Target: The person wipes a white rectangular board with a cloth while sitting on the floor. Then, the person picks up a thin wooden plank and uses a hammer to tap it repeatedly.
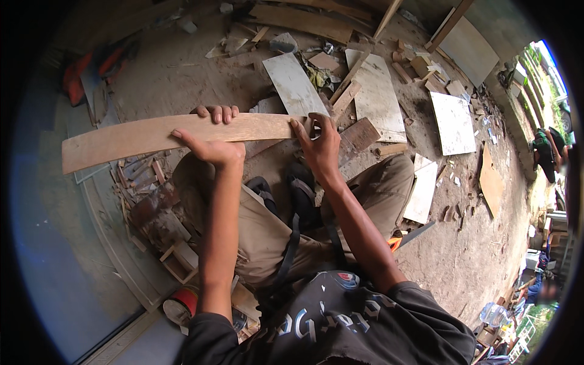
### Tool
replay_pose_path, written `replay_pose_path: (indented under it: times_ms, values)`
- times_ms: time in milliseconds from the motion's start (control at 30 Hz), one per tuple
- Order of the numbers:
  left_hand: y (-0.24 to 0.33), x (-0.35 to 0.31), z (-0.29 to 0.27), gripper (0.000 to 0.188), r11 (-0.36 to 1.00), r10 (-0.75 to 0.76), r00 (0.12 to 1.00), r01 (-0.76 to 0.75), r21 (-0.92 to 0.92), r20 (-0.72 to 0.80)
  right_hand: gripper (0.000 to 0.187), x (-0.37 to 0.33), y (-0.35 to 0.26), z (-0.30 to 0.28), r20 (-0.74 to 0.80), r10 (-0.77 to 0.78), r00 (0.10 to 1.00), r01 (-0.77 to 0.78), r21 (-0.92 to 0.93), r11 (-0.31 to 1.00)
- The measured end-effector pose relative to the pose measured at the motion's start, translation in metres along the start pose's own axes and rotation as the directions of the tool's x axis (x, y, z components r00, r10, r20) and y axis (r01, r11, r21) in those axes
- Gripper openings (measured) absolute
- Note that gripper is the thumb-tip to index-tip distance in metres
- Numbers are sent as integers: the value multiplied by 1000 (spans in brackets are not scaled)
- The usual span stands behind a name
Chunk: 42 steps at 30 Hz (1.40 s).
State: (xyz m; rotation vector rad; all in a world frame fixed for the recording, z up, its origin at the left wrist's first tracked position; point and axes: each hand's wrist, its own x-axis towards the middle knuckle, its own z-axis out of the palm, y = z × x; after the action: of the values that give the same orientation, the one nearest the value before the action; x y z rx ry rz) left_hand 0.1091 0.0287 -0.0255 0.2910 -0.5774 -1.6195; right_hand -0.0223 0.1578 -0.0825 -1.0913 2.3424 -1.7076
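Observation:
A long, thin wooden board (140,139) with pale, smooth faces lies crosswise in front of me, above my knees. My left hand (213,143) is closed around its middle, with the thumb on the near face and the fingertips over the upper edge. At the board's right end, my right hand (321,145) pinches it between thumb and curled fingers. Whether some small dark piece is also between those fingers, I cannot tell. Beside my right thigh, a tool with an orange handle (395,241) and a dark flat blade (418,233) lies partly hidden, probably a handsaw.
Offcuts and white panels (453,123) litter the dirt floor (474,267). A large stained panel (374,91) lies ahead. Left of me stands a bluish sheet (73,243), with scrap wood (158,207) along it. A red-rimmed container (180,304) sits near my left elbow.

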Motion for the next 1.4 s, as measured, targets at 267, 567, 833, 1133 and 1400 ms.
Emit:
replay_pose_path:
  times_ms: [267,567,833,1133,1400]
  values:
    - [-3,-2,1,72,1000,28,1000,-28,-6,4,28,7,5,6,18,-88,996,89,-82,993]
    - [-1,-9,11,69,998,63,998,-63,-10,23,25,5,21,26,-84,75,994,-67,98,993]
    - [-5,2,4,68,997,40,999,-40,64,-5,24,4,38,29,67,191,979,-202,268,942]
    - [3,4,4,66,1000,15,993,-14,15,-113,25,3,40,9,243,203,949,-309,580,753]
    - [10,12,-3,63,996,18,980,-35,-80,-200,29,-2,16,4,181,145,973,-227,608,761]
